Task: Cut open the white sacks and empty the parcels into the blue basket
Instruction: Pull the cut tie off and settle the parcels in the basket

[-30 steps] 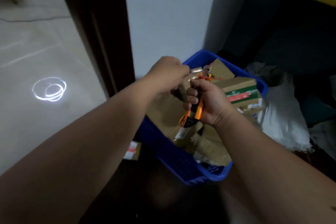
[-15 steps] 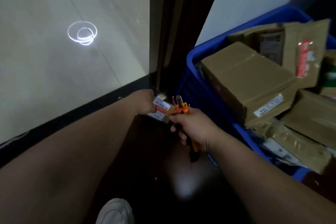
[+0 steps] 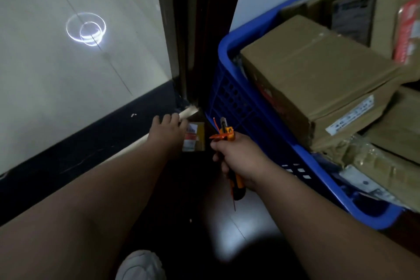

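Note:
The blue basket stands at the right, piled with several brown cardboard parcels; the largest box lies on top. A small parcel with a red-and-white label lies on the dark floor beside the basket's near-left corner. My left hand reaches down to it, and its curled fingers and thumb grip the parcel's left edge. To the right of that parcel, my right hand holds an orange utility knife, with its blade end pointing up and away. No white sack is in view.
A dark door frame rises just behind the small parcel, with a pale tiled floor to its left and a white wall behind the basket. A white shoe shows at the bottom edge.
The view has swung down from above the basket to the floor at its left. Both hands dropped from over the basket to the small parcel by the door frame; the knife stays in my right hand.

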